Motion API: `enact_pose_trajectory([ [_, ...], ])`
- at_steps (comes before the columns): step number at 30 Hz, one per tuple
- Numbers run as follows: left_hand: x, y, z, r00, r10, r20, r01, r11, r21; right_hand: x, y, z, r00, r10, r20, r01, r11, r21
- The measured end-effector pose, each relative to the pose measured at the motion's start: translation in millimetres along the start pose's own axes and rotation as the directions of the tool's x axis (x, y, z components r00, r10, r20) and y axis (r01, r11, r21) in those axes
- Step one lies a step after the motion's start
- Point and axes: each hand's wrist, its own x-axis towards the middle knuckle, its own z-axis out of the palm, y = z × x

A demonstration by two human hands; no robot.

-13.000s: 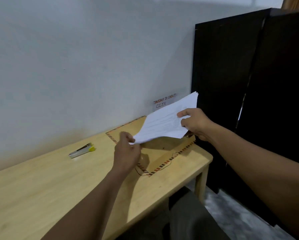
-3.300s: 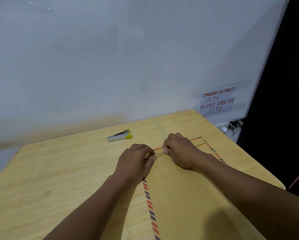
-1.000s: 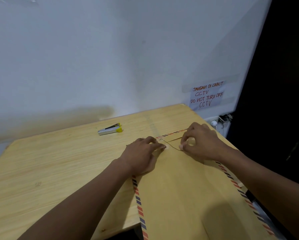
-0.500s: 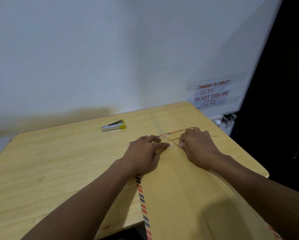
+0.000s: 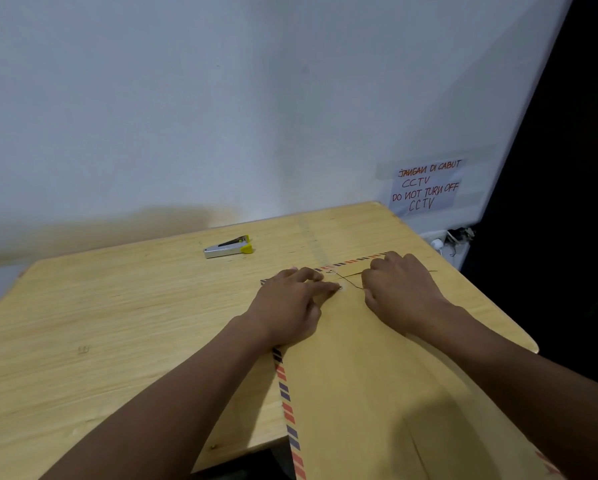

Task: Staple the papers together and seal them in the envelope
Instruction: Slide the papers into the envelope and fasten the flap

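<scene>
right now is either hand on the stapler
No, the stapler lies alone on the table, away from the envelope.

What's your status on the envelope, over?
Left hand flat, pressing envelope down. Right hand pinching closure string at the far end. Stapler lies apart, nothing in the way.

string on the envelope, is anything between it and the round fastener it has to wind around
Nothing visible. The right hand holds the string right beside the fastener; the left hand presses the envelope next to it.
</scene>
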Motion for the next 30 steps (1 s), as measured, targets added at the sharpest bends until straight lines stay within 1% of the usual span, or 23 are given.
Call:
enact_pose_trajectory([
  [2, -1, 1, -1, 1.000, 0.006, -0.012, -0.006, 1.000, -0.005, 1, 0, 0, 0.999, -0.048, -0.014, 0.047, 0.998, -0.043],
  [5, -1, 1, 0, 1.000, 0.018, -0.019, -0.018, 1.000, -0.008, -5, 1, 3, 0.996, -0.091, -0.018, 0.091, 0.996, 0.004],
  [7, -1, 0, 1, 1.000, 0.016, -0.019, -0.017, 1.000, -0.016, -7, 1, 5, 0.996, -0.090, -0.027, 0.093, 0.990, 0.102],
  [9, -1, -2, 2, 1.000, 0.011, -0.016, -0.012, 1.000, -0.026, -8, 1, 4, 0.998, -0.054, -0.033, 0.061, 0.965, 0.256],
  [11, 0, -3, 3, 1.000, 0.015, -0.016, -0.015, 1.000, -0.022, -6, 3, 5, 1.000, -0.002, -0.019, 0.010, 0.915, 0.402],
  [13, 0, -3, 4, 0.999, 0.021, -0.025, -0.021, 1.000, -0.021, -5, 7, 9, 0.999, 0.035, 0.015, -0.038, 0.866, 0.499],
  [16, 0, -3, 4, 0.999, 0.019, -0.035, -0.020, 0.999, -0.030, -8, 13, 14, 0.996, 0.045, 0.076, -0.077, 0.870, 0.488],
  [18, -1, -2, 4, 0.999, 0.019, -0.035, -0.020, 0.999, -0.033, -10, 15, 12, 0.996, 0.044, 0.081, -0.077, 0.885, 0.460],
  [21, -1, -2, 4, 0.999, 0.019, -0.036, -0.020, 0.999, -0.029, -13, 12, 9, 0.997, 0.001, 0.082, -0.032, 0.926, 0.377],
  [24, 0, -4, 6, 0.999, 0.024, -0.037, -0.026, 0.999, -0.034, -14, 6, 7, 0.999, -0.034, 0.033, 0.022, 0.951, 0.307],
  [27, 0, -5, 7, 0.997, 0.047, -0.060, -0.049, 0.998, -0.033, -11, -2, 3, 0.995, -0.088, 0.043, 0.070, 0.948, 0.310],
  [30, 0, -5, 6, 0.994, 0.060, -0.088, -0.065, 0.996, -0.053, -7, -9, -4, 0.991, -0.106, 0.083, 0.065, 0.918, 0.392],
])
